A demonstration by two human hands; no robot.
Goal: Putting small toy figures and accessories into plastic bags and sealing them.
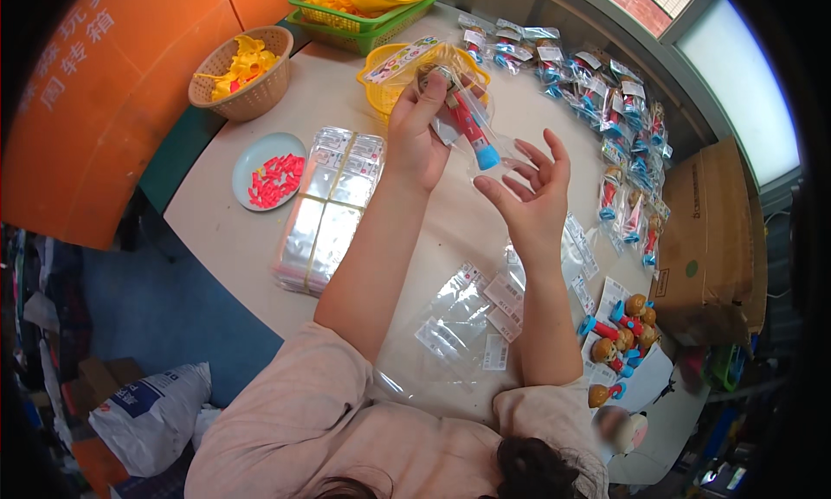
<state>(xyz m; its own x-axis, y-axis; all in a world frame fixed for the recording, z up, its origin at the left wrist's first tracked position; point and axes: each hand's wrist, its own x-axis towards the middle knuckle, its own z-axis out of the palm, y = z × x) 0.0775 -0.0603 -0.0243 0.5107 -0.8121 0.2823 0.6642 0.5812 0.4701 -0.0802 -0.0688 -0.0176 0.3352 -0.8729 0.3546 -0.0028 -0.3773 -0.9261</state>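
Note:
My left hand (pixel 414 135) is closed around the top end of a small toy with a red stem and a blue base (pixel 470 128). A clear plastic bag is around the toy, and a printed header strip shows at the bag's upper left. Just right of the blue base, my right hand (pixel 538 192) is open, its fingers curved and apart; I cannot tell whether a fingertip touches the bag. Below lie flat clear bags (pixel 454 313) and white label sheets (pixel 505 304) between my forearms. Under the held toy stands a yellow basket (pixel 378 82).
A banded stack of clear bags (pixel 325 205) lies beside a plate (pixel 245 157) of small pink pieces. Baskets of yellow parts (pixel 238 105) stand at the back left. Bagged toys (pixel 619 109) line the right side, near a cardboard box (pixel 705 248) and loose brown-headed toys (pixel 619 334).

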